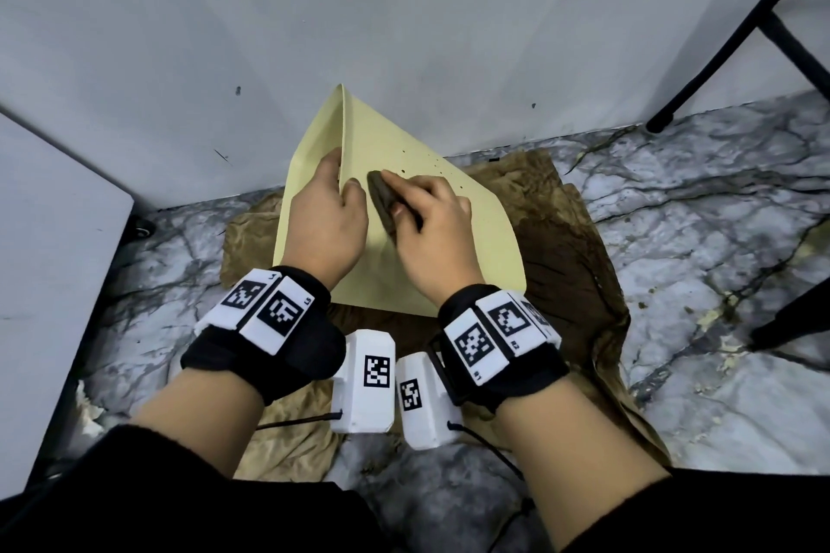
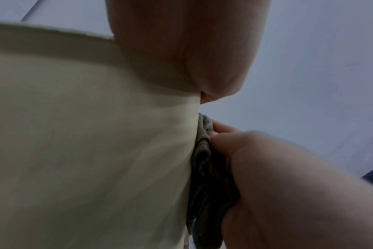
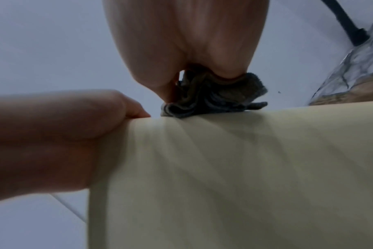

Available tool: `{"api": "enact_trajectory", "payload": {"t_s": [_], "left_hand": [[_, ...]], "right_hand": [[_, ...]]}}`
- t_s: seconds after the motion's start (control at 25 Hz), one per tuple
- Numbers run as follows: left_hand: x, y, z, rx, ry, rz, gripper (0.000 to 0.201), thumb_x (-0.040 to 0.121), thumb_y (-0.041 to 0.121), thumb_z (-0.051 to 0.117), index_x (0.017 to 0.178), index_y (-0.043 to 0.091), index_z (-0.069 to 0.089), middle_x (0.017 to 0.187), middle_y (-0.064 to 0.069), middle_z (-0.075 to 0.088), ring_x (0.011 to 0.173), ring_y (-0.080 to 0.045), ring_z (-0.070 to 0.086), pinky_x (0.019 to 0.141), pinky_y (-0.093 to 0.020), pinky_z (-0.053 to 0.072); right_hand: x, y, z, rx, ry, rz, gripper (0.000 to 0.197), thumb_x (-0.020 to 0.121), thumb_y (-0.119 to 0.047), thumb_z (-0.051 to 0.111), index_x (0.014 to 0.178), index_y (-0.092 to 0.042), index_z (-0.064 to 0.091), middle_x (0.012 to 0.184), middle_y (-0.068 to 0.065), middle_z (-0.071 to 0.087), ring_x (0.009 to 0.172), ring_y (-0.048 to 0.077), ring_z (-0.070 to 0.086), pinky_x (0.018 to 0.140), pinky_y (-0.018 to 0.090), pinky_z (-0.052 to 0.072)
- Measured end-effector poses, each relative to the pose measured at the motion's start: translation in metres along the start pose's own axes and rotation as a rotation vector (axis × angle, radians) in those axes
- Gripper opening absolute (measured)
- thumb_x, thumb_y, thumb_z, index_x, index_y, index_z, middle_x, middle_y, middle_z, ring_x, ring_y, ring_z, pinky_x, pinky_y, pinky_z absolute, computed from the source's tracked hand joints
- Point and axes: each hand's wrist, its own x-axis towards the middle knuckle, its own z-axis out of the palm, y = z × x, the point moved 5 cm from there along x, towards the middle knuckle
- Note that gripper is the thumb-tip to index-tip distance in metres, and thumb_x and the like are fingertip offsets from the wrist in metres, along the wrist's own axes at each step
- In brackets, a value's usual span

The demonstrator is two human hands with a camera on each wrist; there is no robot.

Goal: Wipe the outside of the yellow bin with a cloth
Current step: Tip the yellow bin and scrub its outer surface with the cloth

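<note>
The pale yellow bin lies tilted on a brown sheet by the wall, one corner edge pointing up. My left hand grips that edge, thumb on the right face and fingers over the left face. My right hand holds a bunched dark grey cloth and presses it against the bin's right face, just beside the left thumb. In the left wrist view the cloth sits between the bin wall and the right hand. The right wrist view shows the cloth on the bin's face. Small dark spots dot the face above the cloth.
A crumpled brown sheet covers the marbled floor under the bin. The grey wall stands right behind. A white panel is at the left, black chair legs at the right.
</note>
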Motion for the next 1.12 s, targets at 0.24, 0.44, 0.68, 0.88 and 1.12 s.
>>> {"api": "enact_trajectory", "payload": {"t_s": [0.24,0.44,0.68,0.88,1.12], "left_hand": [[0.0,-0.002,-0.001,-0.057,-0.04,-0.029,0.043,0.092,0.015,0.033,0.135,0.018,0.035,0.118,-0.002,0.06,0.097,-0.018,0.054,0.084,-0.026,0.04],[-0.004,0.004,0.0,-0.061,-0.12,-0.02,0.042,0.093,0.015,0.032,0.134,0.02,0.031,0.086,0.011,0.056,0.073,-0.009,0.053,0.059,-0.01,0.039],[-0.007,0.011,0.003,-0.108,-0.334,-0.048,0.048,0.093,0.011,0.029,0.138,0.024,0.018,0.089,0.021,0.048,0.076,0.004,0.05,0.059,-0.004,0.041],[0.002,0.006,-0.001,-0.118,-0.221,-0.147,0.026,0.092,0.015,0.035,0.118,0.018,0.029,0.102,-0.007,0.059,0.083,-0.023,0.058,0.068,-0.033,0.046],[-0.005,0.016,0.008,-0.209,-0.099,-0.012,0.026,0.092,0.014,0.04,0.117,0.02,0.044,0.095,-0.013,0.068,0.081,-0.03,0.064,0.072,-0.04,0.05]], "right_hand": [[-0.007,0.071,-0.024,-0.011,0.037,0.27,0.036,0.09,-0.011,0.044,0.12,-0.028,0.057,0.12,0.004,0.054,0.112,0.028,0.04,0.09,0.013,0.022],[-0.012,0.121,-0.042,-0.028,0.057,0.437,0.036,0.089,-0.01,0.046,0.12,-0.026,0.057,0.122,0.009,0.053,0.114,0.033,0.046,0.108,0.035,0.032],[-0.017,0.13,-0.042,0.013,0.105,0.462,0.035,0.089,-0.009,0.047,0.119,-0.023,0.058,0.123,0.008,0.054,0.114,0.033,0.047,0.107,0.038,0.034],[-0.018,0.121,-0.037,0.013,0.086,0.452,0.035,0.089,-0.008,0.047,0.119,-0.023,0.058,0.124,0.006,0.053,0.116,0.033,0.045,0.106,0.03,0.032],[-0.002,0.063,-0.028,0.099,0.125,0.265,0.035,0.088,-0.008,0.048,0.118,-0.023,0.059,0.119,0.004,0.055,0.113,0.03,0.046,0.103,0.033,0.037]]}}
